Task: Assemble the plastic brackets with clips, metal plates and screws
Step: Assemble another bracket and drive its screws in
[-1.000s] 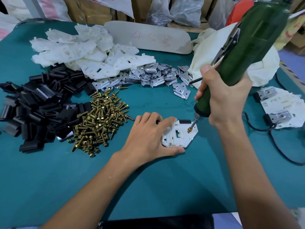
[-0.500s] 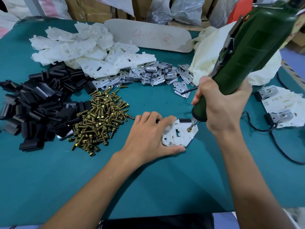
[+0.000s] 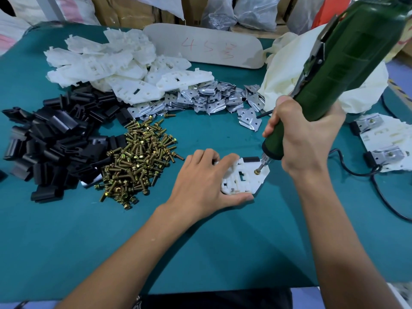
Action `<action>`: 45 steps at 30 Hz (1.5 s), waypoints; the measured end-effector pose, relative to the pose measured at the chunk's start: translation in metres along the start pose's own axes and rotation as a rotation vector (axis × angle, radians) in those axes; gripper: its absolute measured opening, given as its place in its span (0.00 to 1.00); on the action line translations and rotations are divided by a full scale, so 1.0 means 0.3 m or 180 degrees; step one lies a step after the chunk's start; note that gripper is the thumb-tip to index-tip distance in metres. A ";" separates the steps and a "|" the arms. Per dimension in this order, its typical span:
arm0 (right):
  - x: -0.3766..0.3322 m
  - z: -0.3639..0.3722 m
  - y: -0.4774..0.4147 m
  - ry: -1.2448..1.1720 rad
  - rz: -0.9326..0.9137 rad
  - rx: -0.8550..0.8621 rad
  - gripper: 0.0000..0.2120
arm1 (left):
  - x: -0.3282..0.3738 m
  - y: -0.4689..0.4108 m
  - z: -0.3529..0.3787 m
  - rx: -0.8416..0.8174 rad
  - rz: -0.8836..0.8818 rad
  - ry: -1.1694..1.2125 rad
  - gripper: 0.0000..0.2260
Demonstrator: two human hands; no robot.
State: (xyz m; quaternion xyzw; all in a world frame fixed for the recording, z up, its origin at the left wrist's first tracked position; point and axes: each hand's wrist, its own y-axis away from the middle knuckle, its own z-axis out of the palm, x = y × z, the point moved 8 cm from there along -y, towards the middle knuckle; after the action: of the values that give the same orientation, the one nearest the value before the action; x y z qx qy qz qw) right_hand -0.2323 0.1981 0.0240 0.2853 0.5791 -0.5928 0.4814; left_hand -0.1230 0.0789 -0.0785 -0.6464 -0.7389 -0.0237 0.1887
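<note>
Bracket (image 3: 243, 179) lies flat on the desk (image 3: 200, 253) between the hands. The green driver (image 3: 334, 74), clamped in the right hand (image 3: 307, 139), leans up and away to the right, while the left hand (image 3: 205, 181) grips the bracket's left part, fingers curled over the far edge and thumb along the near one. The bit sits on a brass screw (image 3: 257, 172) at the corner nearest the right hand, beside a black clip (image 3: 250, 159). Tilted so, I judge it could slip off the head or drive the screw crooked, and torque could spin the bracket if the left hand eases.

Table (image 3: 223, 241): screws (image 3: 138, 161), clips (image 3: 51, 141), plates (image 3: 209, 97), maybe cloth (image 3: 278, 83)
</note>
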 end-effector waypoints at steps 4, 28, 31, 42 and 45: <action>0.006 0.025 -0.009 -0.0054 0.0108 -0.0258 0.09 | -0.005 0.000 -0.004 0.0005 -0.0006 0.0050 0.38; 0.132 -0.023 -0.054 -0.1488 0.1886 -0.0982 0.37 | 0.012 0.002 0.020 -0.0255 0.0316 0.0155 0.40; 0.149 -0.093 -0.043 -0.0992 0.2026 -0.0657 0.33 | 0.010 0.001 0.020 -0.0280 0.0291 0.0207 0.41; 0.200 -0.313 0.047 0.2249 0.1941 -0.1057 0.17 | 0.010 0.004 0.015 -0.0264 0.0287 0.0227 0.38; 0.210 -0.323 0.066 0.3164 0.1740 -0.1290 0.17 | 0.011 0.007 0.015 -0.0264 0.0274 0.0262 0.38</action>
State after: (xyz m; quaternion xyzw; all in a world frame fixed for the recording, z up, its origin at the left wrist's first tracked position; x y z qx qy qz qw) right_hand -0.2593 0.2789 -0.0566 0.5693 0.7420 -0.1209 0.3327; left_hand -0.1225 0.0837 -0.0821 -0.6833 -0.7004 -0.0727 0.1928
